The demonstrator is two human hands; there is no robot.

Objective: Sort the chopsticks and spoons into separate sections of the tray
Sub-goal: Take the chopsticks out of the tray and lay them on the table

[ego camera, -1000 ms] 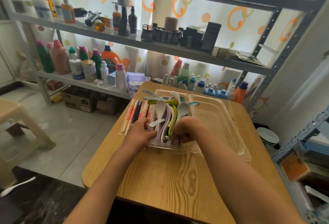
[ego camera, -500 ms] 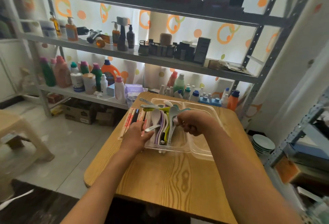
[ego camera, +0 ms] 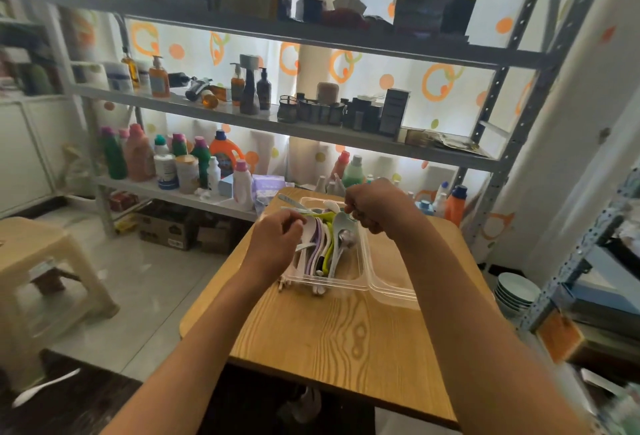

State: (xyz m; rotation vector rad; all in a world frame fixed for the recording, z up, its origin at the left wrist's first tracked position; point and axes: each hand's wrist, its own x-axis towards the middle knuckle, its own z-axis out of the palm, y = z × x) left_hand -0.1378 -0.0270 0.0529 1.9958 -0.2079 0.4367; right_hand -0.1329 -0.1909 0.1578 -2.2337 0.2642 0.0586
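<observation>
A clear sectioned tray sits on the wooden table. Its middle section holds a heap of several spoons, white, purple, green and metal. The chopsticks lie along the tray's left side, and only their near ends show below my wrist. My left hand lies over them with the fingers curled down around them, next to the spoons. My right hand hovers as a closed fist above the far part of the tray, beside a pale spoon. What is inside the fist is hidden.
A metal shelf rack full of bottles and boxes stands behind the table. A plastic stool stands on the left. On the right, stacked bowls sit beside another rack. The tray's right section holds nothing.
My right hand rose from the near end of the spoon section to above the tray's far right. My left hand slid farther along the chopsticks. The view tilted upward.
</observation>
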